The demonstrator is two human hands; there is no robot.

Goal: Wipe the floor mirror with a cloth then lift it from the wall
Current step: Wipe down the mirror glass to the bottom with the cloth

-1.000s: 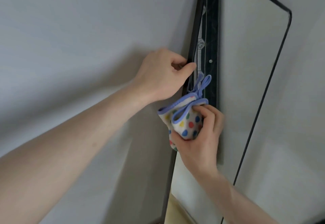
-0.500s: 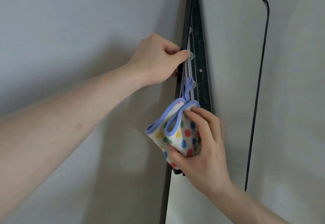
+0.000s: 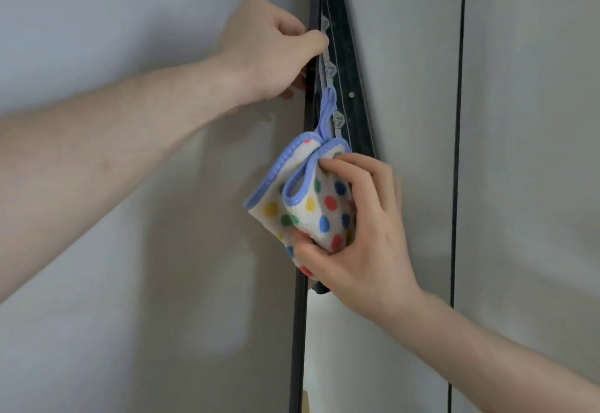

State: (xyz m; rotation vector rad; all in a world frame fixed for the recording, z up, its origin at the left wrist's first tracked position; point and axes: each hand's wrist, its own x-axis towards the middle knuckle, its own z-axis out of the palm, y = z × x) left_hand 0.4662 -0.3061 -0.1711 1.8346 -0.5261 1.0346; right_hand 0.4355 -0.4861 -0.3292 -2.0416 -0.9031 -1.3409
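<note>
A tall floor mirror (image 3: 412,88) with a thin black frame leans on the pale wall; its glass reflects the wall and a dark strip. My left hand (image 3: 269,52) grips the mirror's left frame edge, thumb on the front, fingers curled behind. Lower down, my right hand (image 3: 360,234) holds a bunched white cloth (image 3: 311,205) with coloured dots and a blue hem. It presses the cloth against the glass by the left frame edge. The cloth's blue hanging loop sticks up along the frame.
Bare pale wall (image 3: 130,7) fills the left side, crossed by my left forearm. The mirror's right frame edge (image 3: 457,153) runs top to bottom, with more wall to its right. A sliver of floor shows in the glass at the bottom.
My right hand has slid the cloth down the glass along the left frame. My left hand keeps its grip on the frame edge. The view has shifted down, so the mirror's top corner is out of sight.
</note>
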